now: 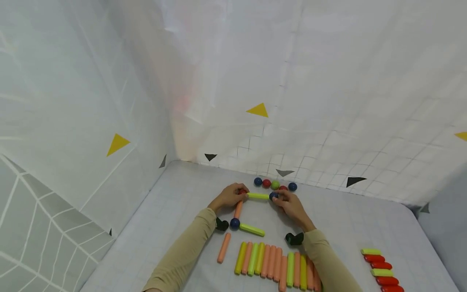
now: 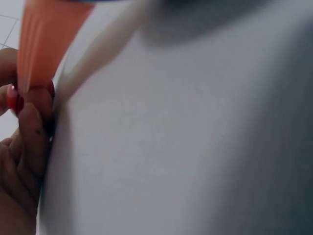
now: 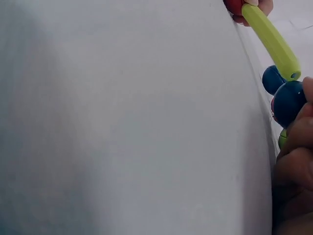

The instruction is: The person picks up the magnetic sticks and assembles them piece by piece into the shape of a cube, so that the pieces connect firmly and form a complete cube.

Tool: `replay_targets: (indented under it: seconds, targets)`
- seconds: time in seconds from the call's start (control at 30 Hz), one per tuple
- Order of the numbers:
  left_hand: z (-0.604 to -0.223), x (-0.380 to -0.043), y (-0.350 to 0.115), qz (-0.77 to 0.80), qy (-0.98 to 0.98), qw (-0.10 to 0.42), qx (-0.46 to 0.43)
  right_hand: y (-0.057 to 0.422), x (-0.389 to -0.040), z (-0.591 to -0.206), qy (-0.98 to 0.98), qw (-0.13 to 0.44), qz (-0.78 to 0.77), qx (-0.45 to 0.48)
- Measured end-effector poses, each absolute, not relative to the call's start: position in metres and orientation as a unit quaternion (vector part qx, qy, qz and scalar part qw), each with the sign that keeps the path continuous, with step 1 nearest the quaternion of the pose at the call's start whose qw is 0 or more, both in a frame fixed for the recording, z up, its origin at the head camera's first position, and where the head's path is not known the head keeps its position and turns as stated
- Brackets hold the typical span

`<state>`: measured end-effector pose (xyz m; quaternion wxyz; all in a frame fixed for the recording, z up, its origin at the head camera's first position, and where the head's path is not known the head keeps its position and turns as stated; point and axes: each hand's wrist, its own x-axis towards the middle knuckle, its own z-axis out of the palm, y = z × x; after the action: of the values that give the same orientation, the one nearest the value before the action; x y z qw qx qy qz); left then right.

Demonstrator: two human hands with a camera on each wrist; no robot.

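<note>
In the head view, my left hand (image 1: pixel 229 195) pinches a red ball (image 3: pixel 235 6) at the far left corner of a frame of sticks and balls. An orange stick (image 1: pixel 238 210) runs from that corner toward me to a dark blue ball (image 1: pixel 235 224). From there a yellow-green stick (image 1: pixel 252 230) points right. Another yellow-green stick (image 1: pixel 258 196) stretches between the two hands. My right hand (image 1: pixel 293 207) holds a blue ball (image 3: pixel 288 102) by its right side, right at that stick's end, where a small hole shows in the right wrist view.
Several balls (image 1: pixel 275 185) line up behind the frame, near the white wall (image 1: pixel 328 101). Orange, yellow and yellow-green sticks (image 1: pixel 268 259) lie side by side in front, with one orange stick (image 1: pixel 223 248) apart. Shorter red and yellow-green pieces (image 1: pixel 387 280) lie far right.
</note>
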<state>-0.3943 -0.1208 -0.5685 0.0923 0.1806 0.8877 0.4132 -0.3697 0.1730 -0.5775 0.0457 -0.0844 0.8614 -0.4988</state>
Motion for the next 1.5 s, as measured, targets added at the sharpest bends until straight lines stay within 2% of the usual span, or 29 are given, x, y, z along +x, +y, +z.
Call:
replay_targets:
  seconds: [0.6,0.87,0.97,1.1,1.2,1.37,1.5]
  targets:
    - [-0.572,-0.392,-0.121,0.417,0.887,0.088,0.178,0.174,-0.370,-0.581,0.849,0.018,-0.518,-0.103]
    - [-0.578,-0.381,-0.145,0.544,0.810,0.145,0.163,0.171,-0.367,-0.580,0.835,0.036,-0.544,-0.076]
    - [-0.578,-0.375,-0.153,0.559,0.796,0.157,0.169,0.170,-0.362,-0.576,0.831,0.066,-0.550,-0.054]
    - [-0.576,-0.365,-0.160,0.560,0.793,0.167,0.172,0.167,-0.341,-0.565,0.840,0.125,-0.527,-0.048]
    - [-0.574,-0.355,-0.164,0.560,0.791,0.174,0.172,0.156,-0.314,-0.550,0.867,0.151,-0.460,-0.117]
    - [-0.573,-0.339,-0.167,0.538,0.796,0.175,0.215,0.123,-0.260,-0.516,0.893,0.149,-0.332,-0.265]
    - [-0.574,-0.329,-0.165,0.494,0.818,0.157,0.250,0.093,-0.218,-0.504,0.911,0.151,-0.242,-0.297]
